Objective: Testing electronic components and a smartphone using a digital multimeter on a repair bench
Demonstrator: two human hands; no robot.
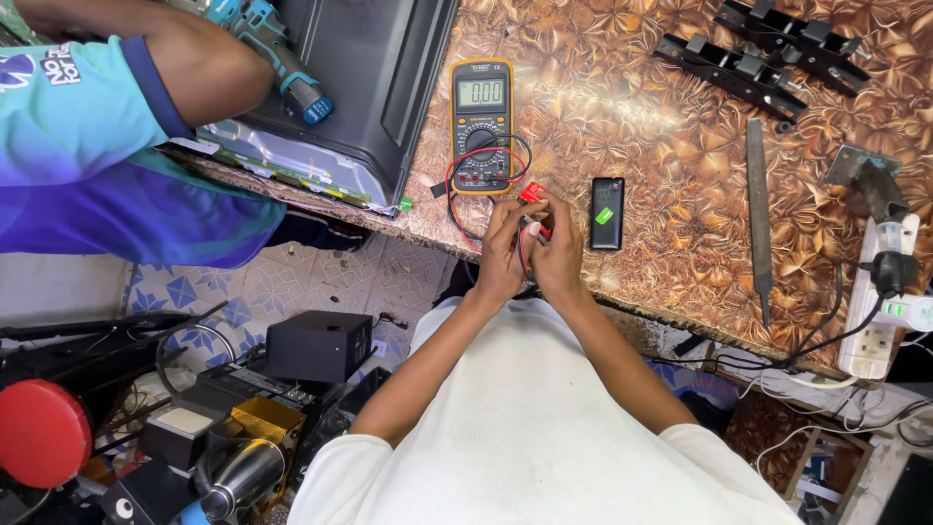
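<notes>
brown, leaf-patterned laminate covers the workbench [661, 146], which runs from upper left to the right edge above a tiled floor crowded with electronic parts. both of the person's hands meet at the bench's near edge. the left hand [501, 255] and the right hand [558, 255] are curled in close together, fingertips pinched around a small red probe piece [532, 192] and the thin red and black test leads [457, 194] that loop back to the yellow digital multimeter [482, 124] lying flat just beyond them. what exactly sits between the fingers is partly hidden, so i cannot tell which hand bears the grip.

the leads look soft and floppy, light enough to lift with two fingers, and likely to tug the meter if pulled. the plastic probe body seems stiff and is the sensible place to pinch; the metal tip, if bare, is best left untouched. the meter itself looks boxy and moderately light, with a rubbery case that should not slip.

just right of the hands lies a small black battery [606, 212] with a green sticker. farther right are a long metal file [758, 214], black metal brackets [739, 68] and a white power strip [875, 311]. at upper left, another person in a blue shirt [87, 146] works a teal cordless drill [282, 68] on a dark television back panel [369, 87].
</notes>
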